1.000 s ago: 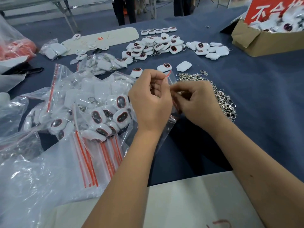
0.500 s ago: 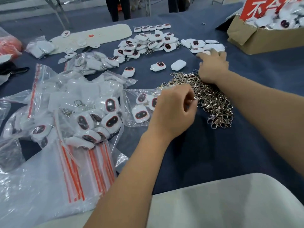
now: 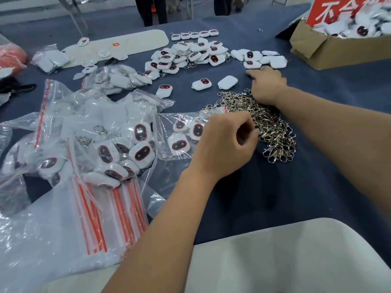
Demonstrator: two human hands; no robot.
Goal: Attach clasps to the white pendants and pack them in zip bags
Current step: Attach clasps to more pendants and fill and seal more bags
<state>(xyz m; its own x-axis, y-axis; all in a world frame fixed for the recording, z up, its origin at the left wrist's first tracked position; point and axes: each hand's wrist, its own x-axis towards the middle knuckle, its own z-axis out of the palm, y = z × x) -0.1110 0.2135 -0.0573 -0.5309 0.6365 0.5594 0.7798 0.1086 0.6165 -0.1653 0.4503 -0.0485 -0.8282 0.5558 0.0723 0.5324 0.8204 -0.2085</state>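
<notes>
My left hand (image 3: 226,144) is curled at the near left edge of the pile of silver clasps (image 3: 273,132), thumb and forefinger pinched on a clasp there. A small zip bag (image 3: 169,123) with three white pendants lies flat just left of that hand. My right hand (image 3: 267,85) rests palm down at the far edge of the clasp pile, fingers bent toward a group of loose white pendants (image 3: 252,64). Its underside is hidden. Two single pendants (image 3: 202,83) lie left of it.
Filled zip bags (image 3: 118,149) and a stack of flat red-striped bags (image 3: 95,218) cover the left. A larger heap of pendants (image 3: 186,56) lies at the back. A cardboard box (image 3: 330,53) of pendants stands at the far right. A white board (image 3: 275,256) is at the near edge.
A second ago both hands held the small bag together. It now lies on the table. My right hand reached out to the far pendants, and my left went to the clasp pile.
</notes>
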